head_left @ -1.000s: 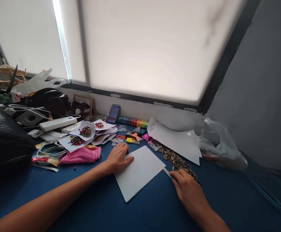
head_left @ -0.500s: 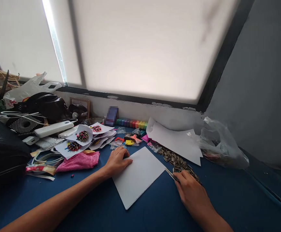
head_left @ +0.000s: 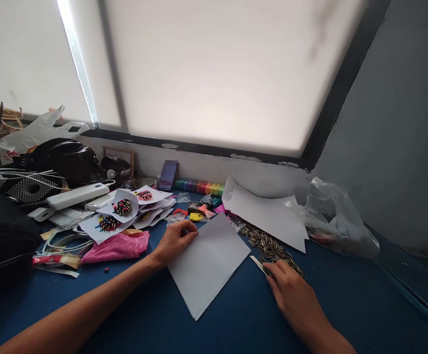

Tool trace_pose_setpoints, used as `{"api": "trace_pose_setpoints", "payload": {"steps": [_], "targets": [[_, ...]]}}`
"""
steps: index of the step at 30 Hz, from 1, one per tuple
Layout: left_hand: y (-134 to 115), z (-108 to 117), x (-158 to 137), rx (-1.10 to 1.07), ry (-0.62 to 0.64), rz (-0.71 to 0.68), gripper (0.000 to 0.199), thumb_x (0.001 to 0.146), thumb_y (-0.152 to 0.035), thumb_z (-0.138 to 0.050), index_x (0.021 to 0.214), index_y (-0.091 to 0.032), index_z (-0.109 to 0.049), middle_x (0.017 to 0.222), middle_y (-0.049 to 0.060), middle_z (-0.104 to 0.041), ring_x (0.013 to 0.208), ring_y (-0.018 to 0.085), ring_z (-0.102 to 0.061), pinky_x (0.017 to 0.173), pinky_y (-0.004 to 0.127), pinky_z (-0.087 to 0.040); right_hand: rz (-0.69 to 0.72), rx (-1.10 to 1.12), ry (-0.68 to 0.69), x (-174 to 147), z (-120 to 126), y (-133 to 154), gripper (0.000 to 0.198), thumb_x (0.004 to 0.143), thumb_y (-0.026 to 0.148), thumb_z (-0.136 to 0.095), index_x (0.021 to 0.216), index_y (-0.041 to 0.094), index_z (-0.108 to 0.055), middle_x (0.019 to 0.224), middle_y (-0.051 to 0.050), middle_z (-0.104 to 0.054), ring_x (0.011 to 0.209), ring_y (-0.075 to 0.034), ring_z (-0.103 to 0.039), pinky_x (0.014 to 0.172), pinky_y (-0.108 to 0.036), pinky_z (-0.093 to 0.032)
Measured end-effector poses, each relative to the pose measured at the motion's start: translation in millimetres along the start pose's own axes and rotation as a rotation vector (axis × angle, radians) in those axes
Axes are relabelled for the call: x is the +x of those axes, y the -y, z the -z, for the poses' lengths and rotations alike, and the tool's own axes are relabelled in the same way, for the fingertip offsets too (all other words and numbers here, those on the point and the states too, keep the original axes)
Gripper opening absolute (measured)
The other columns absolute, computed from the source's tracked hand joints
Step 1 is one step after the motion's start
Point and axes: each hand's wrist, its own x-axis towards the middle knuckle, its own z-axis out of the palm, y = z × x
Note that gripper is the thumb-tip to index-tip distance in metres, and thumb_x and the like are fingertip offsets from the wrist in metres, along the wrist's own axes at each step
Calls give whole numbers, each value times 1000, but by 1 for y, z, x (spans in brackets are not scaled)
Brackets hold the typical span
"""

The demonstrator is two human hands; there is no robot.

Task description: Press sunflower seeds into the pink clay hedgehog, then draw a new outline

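Observation:
A folded sheet of white paper lies cornerwise on the blue table in front of me. My left hand pinches its upper left edge between thumb and fingers, and that side looks slightly raised. In my right hand is a slim, flat tool with a pale blade-like end; my fingers cover the rest of it. The tip points toward the paper's right corner, a small gap away. Striped sunflower seeds lie in a heap just beyond my right hand.
Behind the seeds are a larger white sheet and a clear plastic bag. Small packets of coloured clay sit beyond the paper. To the left are decorated paper pieces, a pink cloth, a power strip and a black bag.
My left hand has gone from resting on the paper to pinching its edge, and the paper has shifted slightly. The tool tip has drawn a little away from the paper. The view has turned slightly right.

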Motion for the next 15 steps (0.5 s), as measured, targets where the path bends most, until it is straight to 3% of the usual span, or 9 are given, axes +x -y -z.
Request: {"api": "trace_pose_setpoints", "payload": {"steps": [6,10,15], "targets": [[8,7,10,-231,-73,104,37,67,-52,-65,75,-18,-53,71,0,-60,61,14,-57,53,23,-44,-73,-35,-70,4,5,-16,34,95,28,-37,112,19,-64,95,-10,-65,85,-22,-67,63,-30,-56],[10,1,8,-360,-35,178,45,63,-54,-69,83,-18,-52,66,0,-61,50,14,-56,45,23,-43,-169,-121,-111,8,11,-32,34,93,28,-38,113,17,-65,96,-11,-65,90,-24,-66,64,-32,-55],[13,-4,7,-453,-18,198,52,61,-52,-75,95,-17,-58,77,3,-67,57,17,-63,50,27,-49,-219,-133,-108,9,9,-42,36,89,23,-37,109,15,-67,93,-13,-67,86,-25,-66,58,-32,-54]]}}
